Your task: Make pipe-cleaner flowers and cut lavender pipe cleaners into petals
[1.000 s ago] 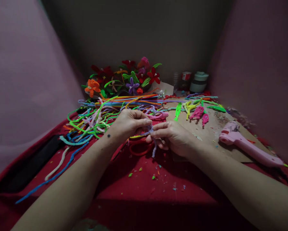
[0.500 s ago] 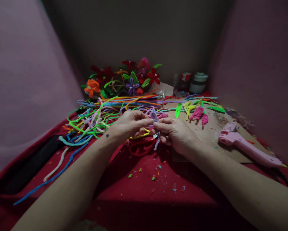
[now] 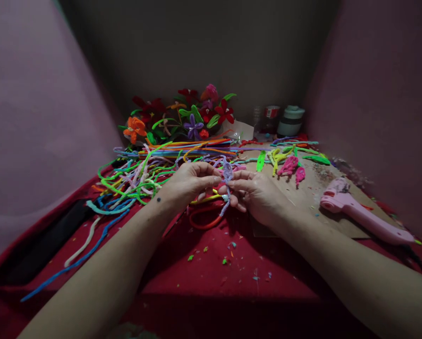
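A lavender pipe cleaner (image 3: 227, 170), bent into a petal-like loop with a twisted tail hanging down, is pinched between both hands in the middle of the view. My left hand (image 3: 193, 181) is closed on its left side, thumb against the fingers. On the other side my right hand (image 3: 255, 190) grips it with thumb and forefinger, just below the loop. Beneath the hands lie red-handled scissors (image 3: 205, 226), partly covered, and a yellow pipe cleaner (image 3: 211, 198).
Loose coloured pipe cleaners (image 3: 140, 176) spread at left. Pipe-cleaner flowers (image 3: 193, 126) stand at the back. On a cardboard sheet (image 3: 323, 202) lie pink petals (image 3: 289, 166), green leaves (image 3: 261, 161) and a pink glue gun (image 3: 368, 216). A lidded jar (image 3: 290, 122) stands behind.
The lavender loop stands a little more upright and shows more of its length. Its tail has swung slightly left, and the fingers have shifted their pinch. Everything else is where it was.
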`<state>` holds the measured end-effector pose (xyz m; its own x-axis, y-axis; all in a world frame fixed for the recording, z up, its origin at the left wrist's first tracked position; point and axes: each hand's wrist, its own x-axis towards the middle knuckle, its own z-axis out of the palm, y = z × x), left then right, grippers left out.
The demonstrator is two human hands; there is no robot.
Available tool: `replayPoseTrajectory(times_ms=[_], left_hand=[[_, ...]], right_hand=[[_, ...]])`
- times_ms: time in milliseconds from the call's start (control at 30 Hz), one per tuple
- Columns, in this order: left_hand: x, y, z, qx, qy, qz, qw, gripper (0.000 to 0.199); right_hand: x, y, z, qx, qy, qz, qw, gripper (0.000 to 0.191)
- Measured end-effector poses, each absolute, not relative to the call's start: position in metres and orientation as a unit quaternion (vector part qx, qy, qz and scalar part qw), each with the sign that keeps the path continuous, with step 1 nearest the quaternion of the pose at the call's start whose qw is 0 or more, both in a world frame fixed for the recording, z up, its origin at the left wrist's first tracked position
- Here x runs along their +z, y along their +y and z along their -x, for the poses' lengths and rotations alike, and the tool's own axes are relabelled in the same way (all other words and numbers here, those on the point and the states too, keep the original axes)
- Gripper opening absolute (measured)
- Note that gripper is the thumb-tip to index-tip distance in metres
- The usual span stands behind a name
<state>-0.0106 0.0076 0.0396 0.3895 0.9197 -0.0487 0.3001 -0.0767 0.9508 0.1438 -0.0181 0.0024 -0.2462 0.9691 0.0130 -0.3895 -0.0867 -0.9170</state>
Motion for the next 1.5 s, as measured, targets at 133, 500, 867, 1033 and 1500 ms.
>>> replayPoseTrajectory(times_ms=[133, 500, 867, 1033, 1500], left_hand=[[0.034, 0.009, 0.010, 0.296, 0.436, -0.642, 0.557, 0.017], [0.023, 0.010, 0.006, 0.305, 0.443, -0.623, 0.568, 0.016], [0.035, 0.003, 0.006, 0.299, 0.446, -0.643, 0.546, 0.015], [0.035, 0.004, 0.007, 0.294, 0.453, -0.665, 0.516, 0.012], [0.038, 0.004, 0.008, 0.267, 0.442, -0.686, 0.513, 0.012]], right_hand=[[-0.001, -0.017, -0.143, 0.657, -0.445, 0.334, 0.509, 0.007], [0.001, -0.022, -0.142, 0.567, -0.507, 0.422, 0.493, 0.014], [0.003, -0.021, -0.142, 0.586, -0.460, 0.407, 0.529, 0.014], [0.003, -0.020, -0.142, 0.594, -0.436, 0.398, 0.546, 0.014], [-0.003, -0.018, -0.142, 0.588, -0.491, 0.394, 0.508, 0.011]])
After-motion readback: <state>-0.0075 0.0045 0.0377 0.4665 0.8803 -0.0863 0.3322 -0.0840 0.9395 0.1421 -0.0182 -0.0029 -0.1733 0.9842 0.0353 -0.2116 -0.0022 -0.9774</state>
